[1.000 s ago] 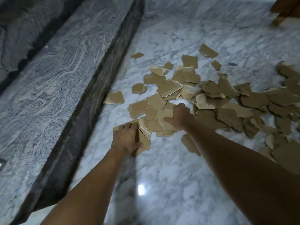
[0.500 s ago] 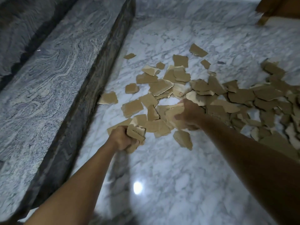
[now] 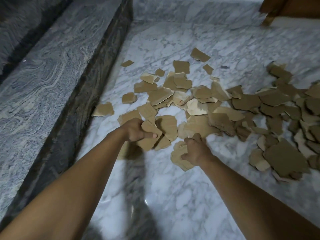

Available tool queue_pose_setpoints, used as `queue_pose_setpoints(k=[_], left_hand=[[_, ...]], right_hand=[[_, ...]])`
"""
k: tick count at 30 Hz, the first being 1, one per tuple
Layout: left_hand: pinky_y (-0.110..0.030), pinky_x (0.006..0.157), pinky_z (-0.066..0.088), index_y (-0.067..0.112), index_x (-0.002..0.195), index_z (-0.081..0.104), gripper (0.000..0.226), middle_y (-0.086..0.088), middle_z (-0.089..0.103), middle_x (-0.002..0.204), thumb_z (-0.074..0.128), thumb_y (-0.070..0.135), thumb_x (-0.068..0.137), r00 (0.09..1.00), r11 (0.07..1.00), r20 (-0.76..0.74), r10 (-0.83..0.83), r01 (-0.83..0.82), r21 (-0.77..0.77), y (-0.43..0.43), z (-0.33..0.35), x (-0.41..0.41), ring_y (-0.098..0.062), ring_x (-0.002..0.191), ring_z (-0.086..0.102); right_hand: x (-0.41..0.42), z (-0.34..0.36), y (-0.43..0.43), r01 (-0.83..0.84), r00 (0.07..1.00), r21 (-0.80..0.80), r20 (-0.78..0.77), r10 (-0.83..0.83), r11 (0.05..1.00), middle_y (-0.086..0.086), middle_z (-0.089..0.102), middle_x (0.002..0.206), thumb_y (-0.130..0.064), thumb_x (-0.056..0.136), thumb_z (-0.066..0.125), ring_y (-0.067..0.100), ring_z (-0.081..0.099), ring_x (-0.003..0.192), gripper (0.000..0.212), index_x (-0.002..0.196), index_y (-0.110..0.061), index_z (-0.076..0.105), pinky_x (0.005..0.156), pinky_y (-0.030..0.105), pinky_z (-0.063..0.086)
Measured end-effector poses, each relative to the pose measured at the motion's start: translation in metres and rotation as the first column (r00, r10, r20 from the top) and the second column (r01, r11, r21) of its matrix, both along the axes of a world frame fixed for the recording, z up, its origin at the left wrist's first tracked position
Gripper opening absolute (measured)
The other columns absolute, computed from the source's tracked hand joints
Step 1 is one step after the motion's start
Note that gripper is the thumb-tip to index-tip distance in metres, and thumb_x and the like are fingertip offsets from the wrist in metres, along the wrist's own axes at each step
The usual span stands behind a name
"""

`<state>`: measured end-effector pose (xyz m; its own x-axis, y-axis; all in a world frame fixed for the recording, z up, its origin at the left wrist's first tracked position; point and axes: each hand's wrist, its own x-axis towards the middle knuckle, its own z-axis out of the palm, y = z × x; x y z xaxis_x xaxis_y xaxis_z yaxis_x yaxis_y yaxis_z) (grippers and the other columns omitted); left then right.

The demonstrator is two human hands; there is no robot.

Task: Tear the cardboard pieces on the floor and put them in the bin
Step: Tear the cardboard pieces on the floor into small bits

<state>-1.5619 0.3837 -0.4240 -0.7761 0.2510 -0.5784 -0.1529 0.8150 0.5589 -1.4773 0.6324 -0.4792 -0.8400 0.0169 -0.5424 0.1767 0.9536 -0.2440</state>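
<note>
Several torn brown cardboard pieces (image 3: 245, 103) lie scattered over the white marble floor (image 3: 173, 196), densest toward the right. My left hand (image 3: 135, 129) grips a bunch of cardboard pieces (image 3: 149, 137), lifted a little off the floor, thumb across the top piece. My right hand (image 3: 194, 150) grips another stack of cardboard pieces (image 3: 178, 157) just to the right of the left hand. No bin shows in this view.
A raised grey granite ledge (image 3: 52, 70) with a dark side face runs along the left, close to my left arm. A brown wooden object (image 3: 292, 7) stands at the far right corner. Bare marble lies between me and the pile.
Both hands pulled back toward me with their handfuls. My right hand left the middle of the pile and now holds a stack near my left hand; the left bunch has risen.
</note>
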Motion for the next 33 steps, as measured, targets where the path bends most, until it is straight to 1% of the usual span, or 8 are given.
queue_pose_setpoints(k=[5, 9, 16, 21, 24, 26, 29, 33], left_hand=[[-0.042, 0.102, 0.045, 0.028, 0.123, 0.063, 0.072, -0.005, 0.052, 0.132, 0.081, 0.059, 0.06, 0.975, 0.955, -0.121, -0.186, 0.15, -0.255, 0.033, -0.031, -0.021, -0.029, 0.121, 0.051], [-0.053, 0.106, 0.035, 0.028, 0.144, 0.039, 0.09, -0.005, 0.034, 0.145, 0.082, 0.052, 0.068, 0.956, 0.906, -0.212, -0.201, 0.099, -0.411, 0.044, -0.044, -0.015, -0.036, 0.132, 0.034], [-0.035, 0.089, 0.046, 0.018, 0.12, 0.044, 0.066, -0.007, 0.056, 0.118, 0.085, 0.03, 0.07, 0.964, 0.996, -0.263, -0.023, -0.001, -0.091, 0.042, -0.036, -0.011, -0.028, 0.108, 0.055], [-0.024, 0.074, 0.049, 0.02, 0.098, 0.073, 0.035, 0.006, 0.073, 0.09, 0.087, 0.036, 0.07, 0.985, 0.991, -0.112, 0.128, -0.124, 0.043, 0.006, 0.001, -0.022, -0.013, 0.087, 0.067], [-0.017, 0.051, 0.042, 0.024, 0.072, 0.07, 0.021, 0.018, 0.063, 0.052, 0.088, 0.033, 0.069, 0.992, 0.993, -0.059, 0.114, -0.115, -0.011, -0.037, 0.019, -0.019, 0.002, 0.054, 0.058], [-0.015, 0.044, 0.041, 0.024, 0.074, 0.07, 0.021, 0.017, 0.061, 0.047, 0.089, 0.032, 0.069, 0.997, 0.992, 0.01, 0.081, -0.079, -0.101, -0.064, 0.017, -0.01, 0.002, 0.048, 0.055], [-0.028, 0.064, 0.058, 0.027, 0.091, 0.071, 0.038, 0.006, 0.071, 0.086, 0.089, 0.047, 0.064, 0.997, 0.975, 0.078, -0.001, 0.018, -0.223, -0.094, -0.007, 0.012, -0.014, 0.081, 0.069], [-0.039, 0.107, 0.039, 0.028, 0.126, 0.061, 0.072, -0.002, 0.038, 0.137, 0.076, 0.064, 0.066, 0.995, 0.929, -0.034, -0.095, 0.077, -0.361, -0.106, -0.041, 0.035, -0.028, 0.129, 0.042]], right_hand=[[-0.005, -0.013, 0.005, 0.072, 0.997, -0.082, -0.025, -0.074, 0.994, 0.014, 0.052, 0.125, -0.037, 0.063, 0.09, 0.035, 0.051, 0.117, 0.081, 0.124, -0.014, 0.042, 0.093, 0.042, 0.05], [-0.008, -0.014, 0.008, 0.016, 1.0, -0.063, 0.018, -0.015, 0.998, 0.01, 0.064, 0.116, -0.042, 0.065, 0.086, 0.031, 0.059, 0.109, 0.054, 0.104, -0.017, 0.058, 0.088, 0.037, 0.054], [-0.022, 0.007, 0.044, -0.083, 0.956, -0.212, 0.26, 0.138, 0.974, 0.002, 0.064, 0.107, -0.044, 0.078, 0.076, 0.024, 0.067, 0.094, 0.042, 0.109, -0.023, 0.059, 0.078, 0.033, 0.053], [-0.067, 0.036, 0.053, 0.164, 0.983, -0.303, 0.133, -0.129, 0.939, 0.007, 0.068, 0.107, -0.049, 0.07, 0.076, 0.028, 0.069, 0.093, 0.06, 0.12, -0.018, 0.066, 0.083, 0.044, 0.059], [-0.097, 0.046, 0.021, 0.212, 0.976, -0.308, 0.109, -0.187, 0.928, 0.009, 0.067, 0.111, -0.048, 0.076, 0.074, 0.025, 0.065, 0.098, 0.06, 0.12, -0.01, 0.061, 0.088, 0.038, 0.053], [-0.113, 0.04, -0.004, 0.217, 0.976, -0.289, 0.076, -0.204, 0.932, 0.012, 0.063, 0.119, -0.045, 0.082, 0.071, 0.029, 0.062, 0.106, 0.06, 0.125, -0.005, 0.057, 0.088, 0.036, 0.051], [-0.114, 0.022, -0.03, 0.017, 0.999, 0.014, -0.032, -0.017, 1.0, 0.011, 0.055, 0.132, -0.056, 0.081, 0.062, 0.032, 0.052, 0.124, 0.067, 0.131, -0.011, 0.055, 0.099, 0.041, 0.046], [-0.105, 0.007, -0.044, -0.038, 0.987, 0.187, -0.145, 0.066, 0.982, 0.002, 0.048, 0.138, -0.058, 0.081, 0.059, 0.035, 0.041, 0.136, 0.059, 0.131, -0.027, 0.054, 0.113, 0.063, 0.016]])
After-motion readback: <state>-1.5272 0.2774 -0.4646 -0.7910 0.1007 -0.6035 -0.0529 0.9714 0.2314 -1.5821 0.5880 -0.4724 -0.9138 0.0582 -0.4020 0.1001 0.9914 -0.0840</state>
